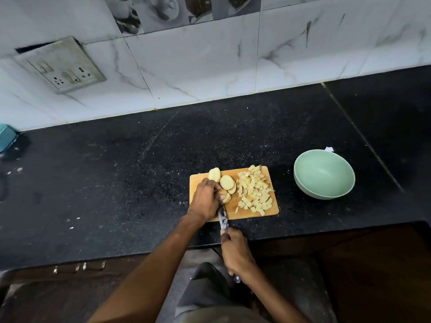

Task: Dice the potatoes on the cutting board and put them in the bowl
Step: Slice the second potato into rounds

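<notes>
A wooden cutting board point(247, 212) lies on the black counter. A heap of diced potato point(255, 191) covers its right half. Round potato slices point(226, 182) and a potato half point(214, 174) lie at its far left. My left hand point(205, 199) holds a stack of slices point(225, 197) down with curled fingers. My right hand point(235, 254) grips the handle of a knife point(223, 217), whose blade runs up to the stack under my left fingers. The pale green bowl point(324, 174) stands empty to the right of the board.
The black stone counter point(116, 183) runs to a marble-tiled wall with a switch and socket plate point(61, 66). A teal object point(5, 137) sits at the far left edge. A small white scrap point(329, 149) lies behind the bowl. Drawer handles point(79, 268) show below the counter's front edge.
</notes>
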